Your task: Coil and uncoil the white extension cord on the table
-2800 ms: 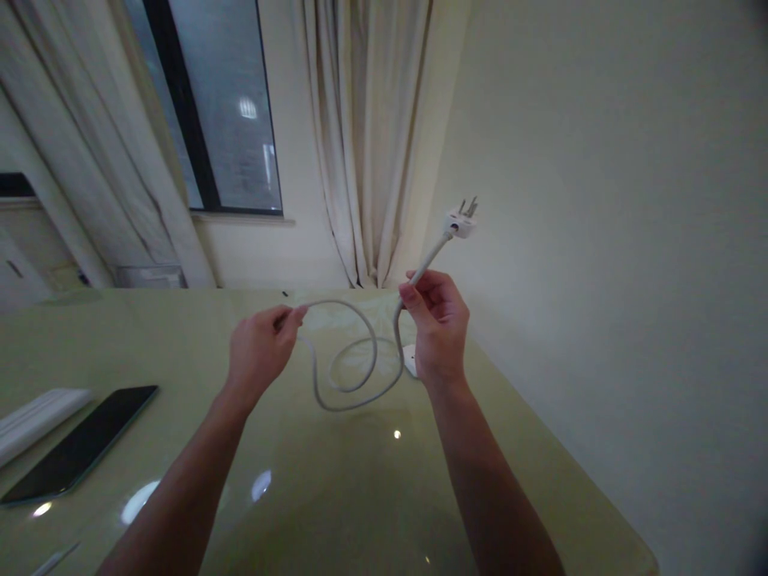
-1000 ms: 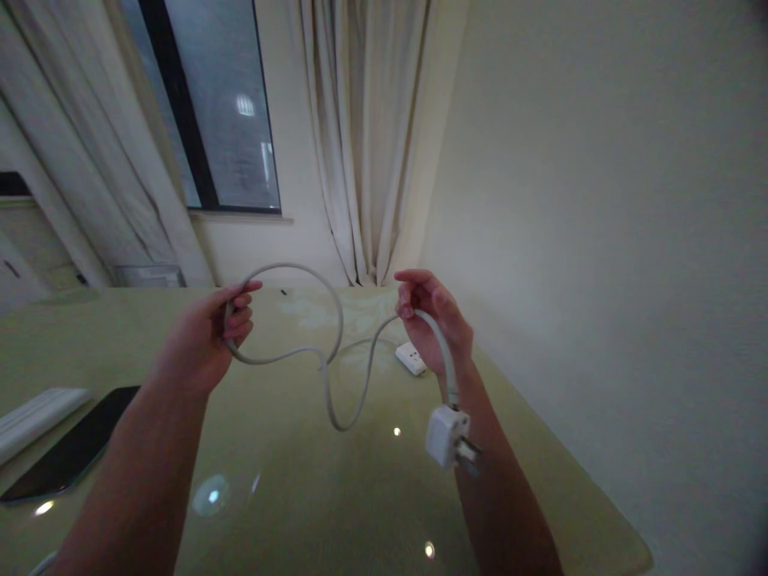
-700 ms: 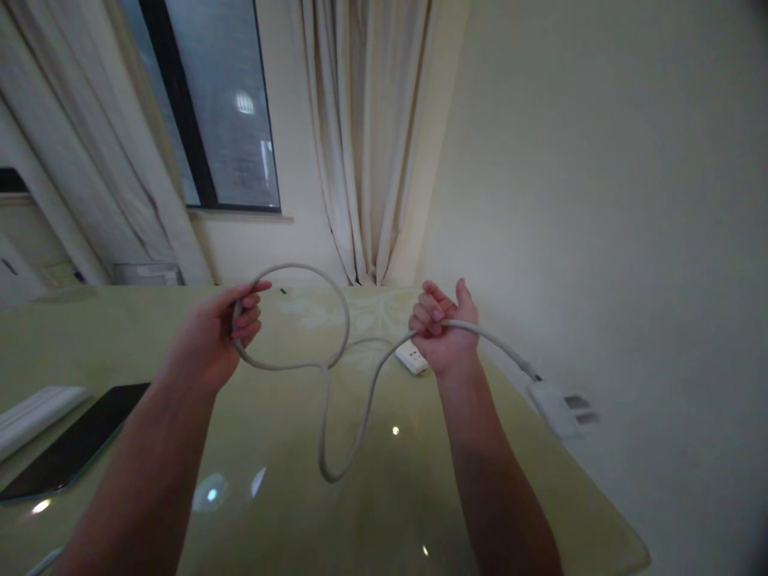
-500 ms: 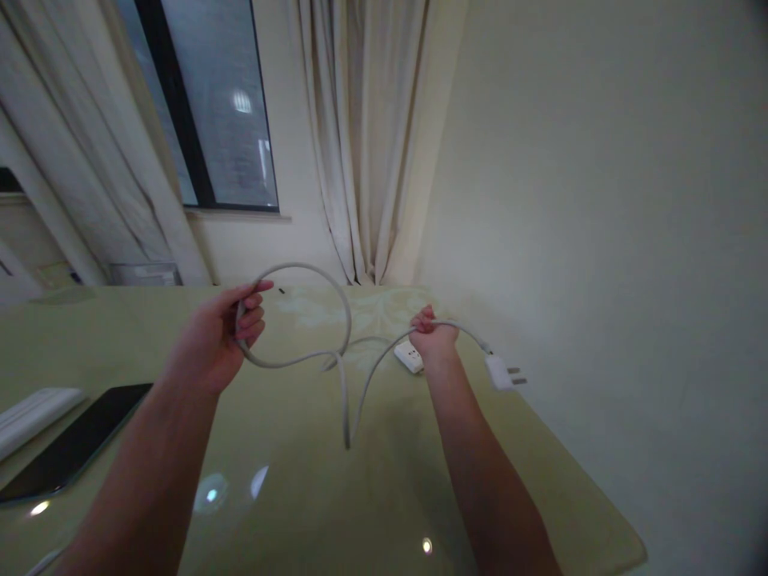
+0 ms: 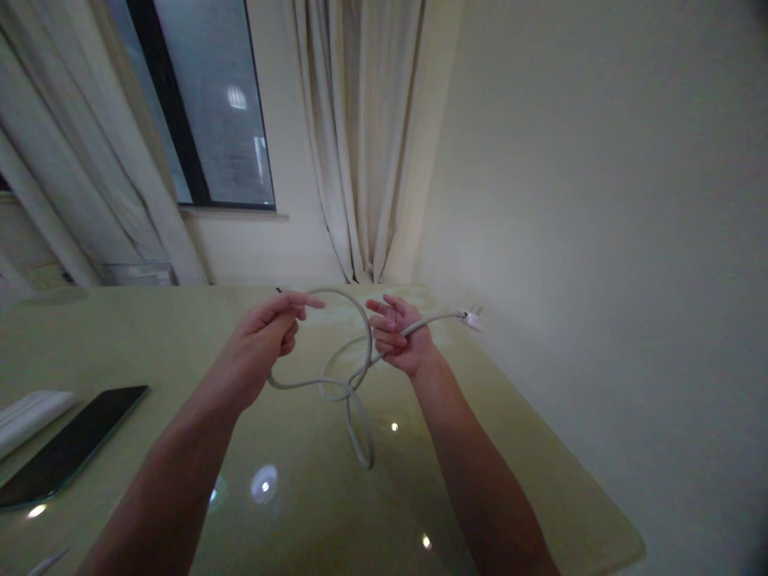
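A pale grey power cord hangs in loose loops above the table, between my two hands. My left hand is closed around the left side of a loop, its index finger stretched to the right. On the right, my right hand is turned palm up with curled fingers, and the cord runs across it. The white two-pin plug sticks out past that hand, blurred by motion. Where the cord's other end lies, I cannot tell.
A dark flat phone or tablet lies at the left of the glossy table. Beside it is a long white object. A wall borders the table's right edge, with curtains behind.
My hands have come closer together, the left moving right. The cord's loops have shifted and overlap more. The plug has swung up and left. The white socket block on the table is now out of sight.
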`<state>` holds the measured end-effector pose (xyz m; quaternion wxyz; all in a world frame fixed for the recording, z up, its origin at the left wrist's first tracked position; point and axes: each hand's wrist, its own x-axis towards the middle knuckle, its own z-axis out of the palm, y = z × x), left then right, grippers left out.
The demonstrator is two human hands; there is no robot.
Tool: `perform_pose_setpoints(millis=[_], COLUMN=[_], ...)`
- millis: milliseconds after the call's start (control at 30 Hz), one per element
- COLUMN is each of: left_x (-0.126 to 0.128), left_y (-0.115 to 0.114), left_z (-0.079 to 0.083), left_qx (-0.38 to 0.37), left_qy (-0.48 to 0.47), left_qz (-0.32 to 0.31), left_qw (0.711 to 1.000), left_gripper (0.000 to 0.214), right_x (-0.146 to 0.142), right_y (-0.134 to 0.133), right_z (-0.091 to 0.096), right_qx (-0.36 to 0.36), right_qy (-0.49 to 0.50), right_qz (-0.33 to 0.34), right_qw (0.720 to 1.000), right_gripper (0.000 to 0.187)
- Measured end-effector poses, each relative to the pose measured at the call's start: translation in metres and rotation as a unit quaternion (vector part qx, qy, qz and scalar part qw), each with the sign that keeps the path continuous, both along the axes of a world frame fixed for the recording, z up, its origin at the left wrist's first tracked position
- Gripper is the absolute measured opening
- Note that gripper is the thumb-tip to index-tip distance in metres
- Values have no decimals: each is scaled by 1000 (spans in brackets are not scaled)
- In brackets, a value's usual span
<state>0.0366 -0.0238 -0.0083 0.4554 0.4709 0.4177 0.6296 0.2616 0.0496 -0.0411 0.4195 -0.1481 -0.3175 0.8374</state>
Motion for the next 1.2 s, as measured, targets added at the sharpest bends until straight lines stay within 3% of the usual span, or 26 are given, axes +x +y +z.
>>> perform_pose_setpoints(millis=[100, 167, 267, 400, 500, 600, 700, 800, 900, 967, 1100, 1200], left_x=[9, 15, 26, 41, 44, 42, 42, 43, 38, 31, 20, 18], left_y=[-7, -12, -21, -27, -24, -17, -7, 2, 9, 11, 10, 7], left_z=[2, 1, -5, -14, -17, -21, -28, -32, -28, -25, -23, -21], left_qx=[38, 93, 144, 124, 100, 109, 117, 122, 110, 96, 106, 122], left_qy=[129, 225, 344, 511, 555, 547, 498, 431, 387, 380, 418, 440], left_qz=[31, 72, 101, 87, 50, -8, -112, -169, -105, -42, 84, 73], left_qw=[990, 967, 922, 846, 825, 830, 852, 878, 909, 919, 898, 887], left_gripper=[12, 4, 29, 35, 30, 27, 33, 41, 42, 43, 43, 41], right_x=[-8, -13, -22, -30, -31, -29, -26, -26, -34, -43, -62, -65], right_y=[-9, -16, -25, -33, -36, -39, -41, -38, -37, -41, -56, -60], right_z=[6, 10, 14, 15, 16, 17, 19, 18, 16, 14, 14, 14], right_qx=[22, 31, 30, 13, 12, 35, 72, 79, 74, 110, 210, 238], right_qy=[-2, -8, -5, 20, 34, 51, 59, 44, 0, -35, -93, -124], right_qz=[-3, 1, -19, -72, -83, -85, -103, -167, -242, -267, -266, -280], right_qw=[1000, 1000, 999, 997, 996, 994, 990, 982, 967, 957, 936, 922], right_gripper=[38, 35, 31, 28, 29, 31, 29, 23, 8, 9, 18, 23])
